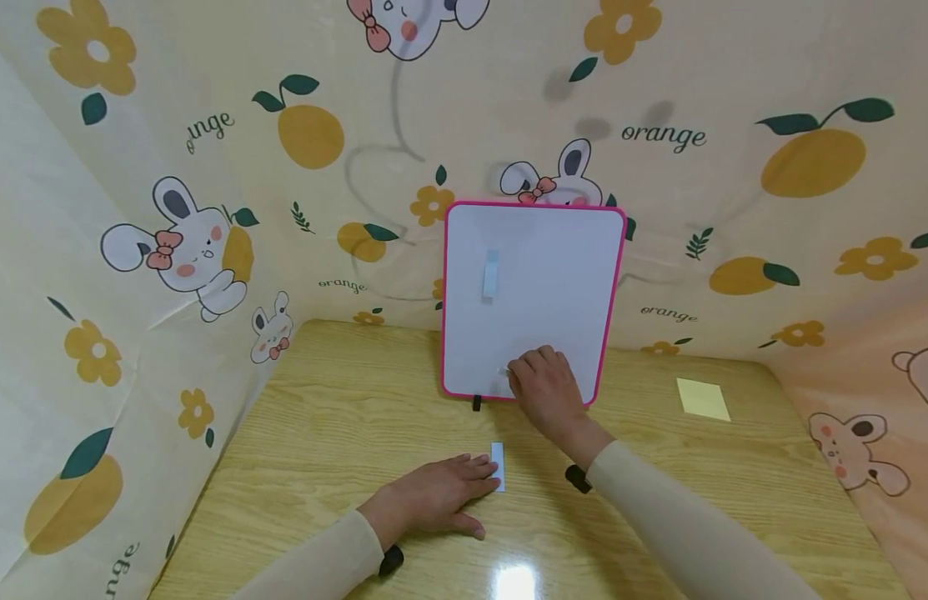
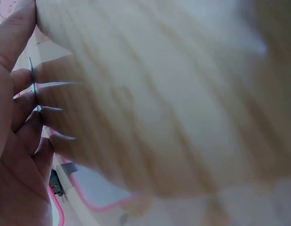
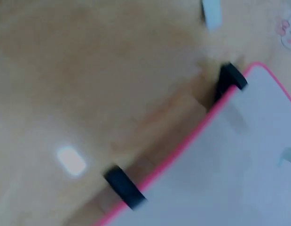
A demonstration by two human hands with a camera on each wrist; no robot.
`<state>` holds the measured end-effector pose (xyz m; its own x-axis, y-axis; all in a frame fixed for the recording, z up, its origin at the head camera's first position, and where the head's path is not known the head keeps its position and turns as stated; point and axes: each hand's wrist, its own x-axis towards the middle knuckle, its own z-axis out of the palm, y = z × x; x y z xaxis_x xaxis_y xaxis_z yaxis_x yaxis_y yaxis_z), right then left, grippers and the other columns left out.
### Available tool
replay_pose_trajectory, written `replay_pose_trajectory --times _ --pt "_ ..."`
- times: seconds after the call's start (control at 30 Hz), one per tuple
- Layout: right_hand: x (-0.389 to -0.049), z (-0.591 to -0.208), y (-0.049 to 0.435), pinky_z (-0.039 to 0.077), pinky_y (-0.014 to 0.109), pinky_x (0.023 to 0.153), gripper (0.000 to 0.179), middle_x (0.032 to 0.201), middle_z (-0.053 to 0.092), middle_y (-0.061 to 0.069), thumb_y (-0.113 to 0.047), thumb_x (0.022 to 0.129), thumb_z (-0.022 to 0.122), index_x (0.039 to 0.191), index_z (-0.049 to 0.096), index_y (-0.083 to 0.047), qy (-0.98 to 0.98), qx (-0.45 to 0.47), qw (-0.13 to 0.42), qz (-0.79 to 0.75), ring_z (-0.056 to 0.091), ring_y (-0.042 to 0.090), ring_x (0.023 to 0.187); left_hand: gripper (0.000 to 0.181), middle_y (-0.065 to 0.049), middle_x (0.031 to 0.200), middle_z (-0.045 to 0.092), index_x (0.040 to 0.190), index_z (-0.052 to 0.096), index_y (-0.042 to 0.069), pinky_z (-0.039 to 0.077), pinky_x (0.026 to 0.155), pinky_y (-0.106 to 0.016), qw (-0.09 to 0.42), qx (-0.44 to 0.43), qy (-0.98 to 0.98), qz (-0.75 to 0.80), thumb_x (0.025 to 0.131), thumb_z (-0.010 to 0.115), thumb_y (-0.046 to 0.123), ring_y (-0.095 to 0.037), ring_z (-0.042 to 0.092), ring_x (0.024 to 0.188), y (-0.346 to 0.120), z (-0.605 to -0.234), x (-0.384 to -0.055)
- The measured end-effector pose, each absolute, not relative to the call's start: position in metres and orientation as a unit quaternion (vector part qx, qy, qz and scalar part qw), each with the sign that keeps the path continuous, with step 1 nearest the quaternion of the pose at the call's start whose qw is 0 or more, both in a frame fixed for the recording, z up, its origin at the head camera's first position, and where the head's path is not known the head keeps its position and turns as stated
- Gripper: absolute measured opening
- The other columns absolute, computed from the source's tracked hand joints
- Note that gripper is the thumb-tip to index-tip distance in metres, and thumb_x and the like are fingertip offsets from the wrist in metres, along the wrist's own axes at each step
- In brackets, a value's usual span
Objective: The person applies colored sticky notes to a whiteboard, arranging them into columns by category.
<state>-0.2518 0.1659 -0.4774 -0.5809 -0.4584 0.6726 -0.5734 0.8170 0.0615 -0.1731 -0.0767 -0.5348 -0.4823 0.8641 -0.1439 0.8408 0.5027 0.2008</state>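
Observation:
A whiteboard (image 1: pixel 539 275) with a pink rim stands upright at the back of the table. Its upper left face bears a pale blue strip (image 1: pixel 490 279). Low on the board, my right hand (image 1: pixel 544 392) has curled fingers and pinches a small pale piece (image 1: pixel 504 371), mostly hidden by the fingers. On the table in front, a second light blue strip (image 1: pixel 497 467) lies under the fingertips of my left hand (image 1: pixel 441 496), which rests palm down with fingers extended. The left wrist view shows these fingers (image 2: pixel 25 99) against the strip's thin edge. My right hand is out of the right wrist view.
Black feet (image 3: pixel 125 187) hold the board's lower edge. A yellow sticky note pad (image 1: pixel 704 399) lies on the wooden table (image 1: pixel 321 417) at the right. Patterned cloth (image 1: pixel 231 50) with rabbits and oranges encloses the back and sides.

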Motion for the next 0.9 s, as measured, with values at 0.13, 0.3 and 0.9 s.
replay_pose_trajectory --times 0.13,0.3,0.9 --pt "-0.267 -0.463 0.159 0.052 0.042 0.071 0.012 0.094 0.071 0.009 -0.01 0.093 0.08 0.1 0.071 -0.005 -0.861 0.299 0.403 0.087 0.062 0.032 0.09 0.08 0.0 0.172 0.034 0.164 0.041 0.018 0.026 0.132 -0.034 0.116 0.492 0.861 0.057 0.102 0.049 0.067 -0.015 0.029 0.16 -0.08 -0.535 -0.175" --pt "-0.282 -0.45 0.15 0.053 0.041 0.067 0.013 0.094 0.072 0.009 -0.006 0.092 0.08 0.102 0.072 -0.004 -0.822 0.32 0.464 0.082 0.063 0.032 0.088 0.079 -0.001 0.172 0.034 0.163 0.043 0.017 0.027 0.132 -0.035 0.119 0.487 0.862 0.078 0.101 0.053 0.066 -0.017 0.03 0.16 -0.082 -0.534 -0.175" --pt "-0.311 -0.445 0.142 0.059 0.039 0.07 0.016 0.096 0.075 0.009 -0.006 0.09 0.082 0.103 0.076 -0.003 -0.805 0.328 0.495 0.019 0.066 0.029 0.089 0.077 0.0 0.171 0.036 0.163 0.044 0.021 0.029 0.131 -0.036 0.12 0.485 0.862 0.089 0.1 0.056 0.066 -0.017 0.03 0.16 -0.081 -0.54 -0.175"
